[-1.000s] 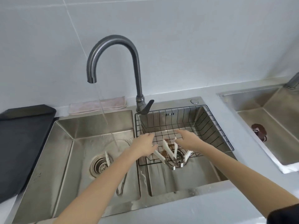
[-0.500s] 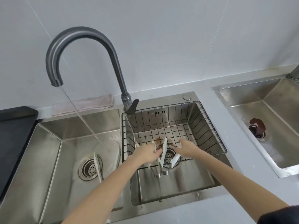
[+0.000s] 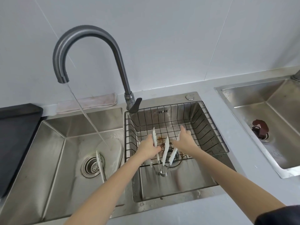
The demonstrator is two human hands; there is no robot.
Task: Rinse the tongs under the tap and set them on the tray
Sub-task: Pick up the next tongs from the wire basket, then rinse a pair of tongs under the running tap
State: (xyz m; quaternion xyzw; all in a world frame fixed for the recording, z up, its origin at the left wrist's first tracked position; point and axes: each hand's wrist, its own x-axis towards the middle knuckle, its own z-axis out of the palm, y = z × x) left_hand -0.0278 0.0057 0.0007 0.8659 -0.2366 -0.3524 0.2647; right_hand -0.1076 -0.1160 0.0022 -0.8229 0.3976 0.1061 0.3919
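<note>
Both hands work over the right basin, inside the wire basket [image 3: 211, 127]. Left hand [image 3: 148, 147]: fingers curled around one pair of white-tipped tongs [image 3: 154, 138], one tip pointing up and away above the hand. Right hand [image 3: 185, 140]: fingers extended and relaxed; one white tong tip shows beside them, but whether the fingers hold it, I cannot tell. A second pair of tongs [image 3: 167, 153] lies between the two hands, tips up, metal hinge ends low near the basket's front edge.

Tap [image 3: 90, 38] is running; the stream falls into the left basin [image 3: 56, 143], away from the hands. A further pair of tongs [image 3: 100, 164] lies across that basin's drain.

Black tray [image 3: 14, 140] sits at far left on the desk [image 3: 178, 213], nothing visible on it. Folded cloth [image 3: 90, 103] lies behind the left basin. A separate sink [image 3: 267, 119] at right.
</note>
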